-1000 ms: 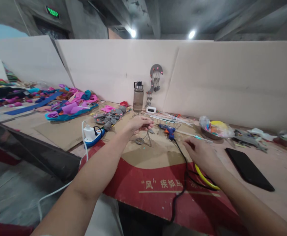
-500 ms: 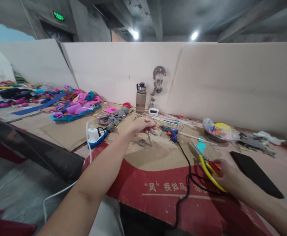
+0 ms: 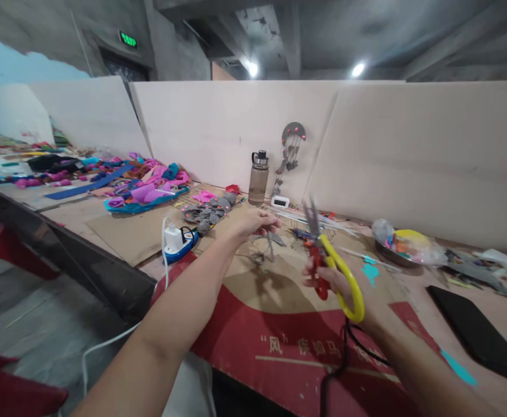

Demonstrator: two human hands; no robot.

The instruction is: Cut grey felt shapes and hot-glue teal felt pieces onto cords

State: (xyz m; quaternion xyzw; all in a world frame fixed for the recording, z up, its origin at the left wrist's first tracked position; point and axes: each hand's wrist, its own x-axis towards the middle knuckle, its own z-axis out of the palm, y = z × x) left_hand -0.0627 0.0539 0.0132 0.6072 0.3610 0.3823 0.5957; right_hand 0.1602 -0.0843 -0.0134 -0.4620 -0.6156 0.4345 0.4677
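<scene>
My left hand (image 3: 260, 223) is over the cardboard, fingertips pinched together. What they hold, if anything, is too small to make out. Beneath it lie small grey pieces (image 3: 258, 258), including a thin grey strip. My right hand (image 3: 334, 281) grips scissors (image 3: 344, 284) with yellow and red on the handles, their blurred blades pointing up and away. Behind the scissors a blue glue gun (image 3: 300, 234) is mostly hidden. A ragged turquoise scrap (image 3: 370, 271) lies to the right of the scissors.
At the back stand a bottle (image 3: 258, 179) and a small white digital display (image 3: 280, 202). A blue-and-white power strip (image 3: 179, 246) sits at left, near grey felt pieces (image 3: 208, 213). On the right are a bowl (image 3: 395, 255) and a black phone-like slab (image 3: 479, 330).
My right hand has lifted the scissors off the right side of the table and brought them left, blades turned upward. My left hand stays pinched in nearly the same place. The view has shifted slightly.
</scene>
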